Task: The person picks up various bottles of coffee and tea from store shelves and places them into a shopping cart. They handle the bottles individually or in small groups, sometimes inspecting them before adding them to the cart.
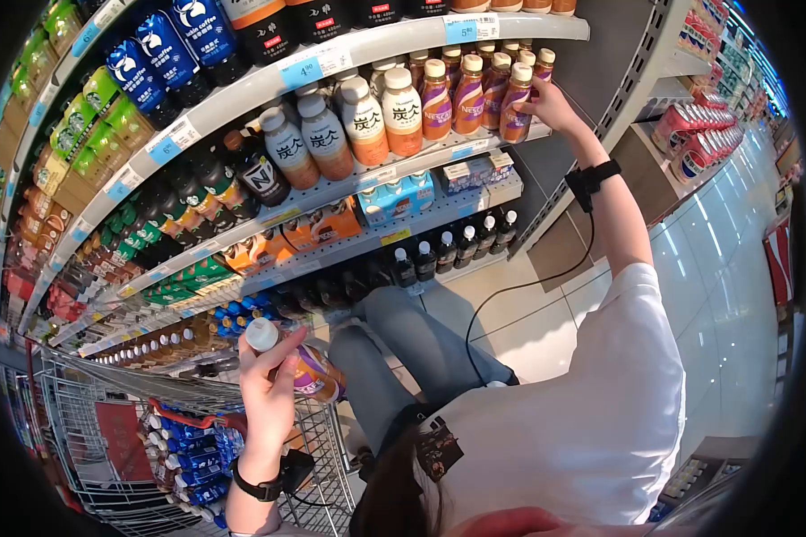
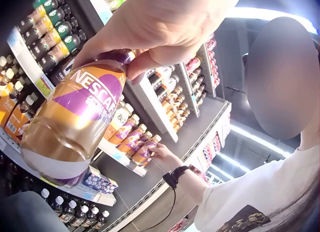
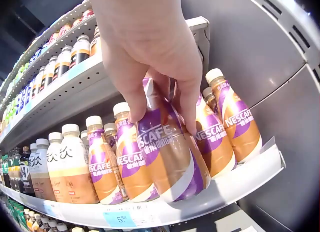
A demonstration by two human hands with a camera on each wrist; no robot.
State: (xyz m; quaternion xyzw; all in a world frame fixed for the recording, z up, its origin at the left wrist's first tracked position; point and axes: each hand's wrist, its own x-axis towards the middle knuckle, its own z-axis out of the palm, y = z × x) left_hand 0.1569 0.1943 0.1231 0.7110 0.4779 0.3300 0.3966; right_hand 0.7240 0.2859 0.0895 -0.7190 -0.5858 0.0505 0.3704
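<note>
My left hand point(image 1: 271, 398) grips a Nescafe coffee bottle point(image 1: 317, 376) around its neck, over the cart's side. In the left wrist view that bottle point(image 2: 80, 117) hangs tilted, its orange and purple label turned to the camera. At the right end of the shelf, my right hand point(image 1: 555, 109) holds another Nescafe bottle point(image 3: 172, 154) by its upper part, thumb and fingers around it. This bottle stands at the shelf's front edge, leaning slightly; its cap is hidden under the hand. More Nescafe bottles point(image 3: 132, 162) stand on both sides of it.
White-capped latte bottles point(image 1: 367, 125) line the same shelf to the left. A price rail point(image 3: 200, 212) runs along its front. Below are dark bottles point(image 1: 448, 251) on the lowest shelf. A wire shopping cart point(image 1: 81, 430) with blue-labelled bottles point(image 1: 192, 461) stands at lower left. A cable hangs from the right wrist.
</note>
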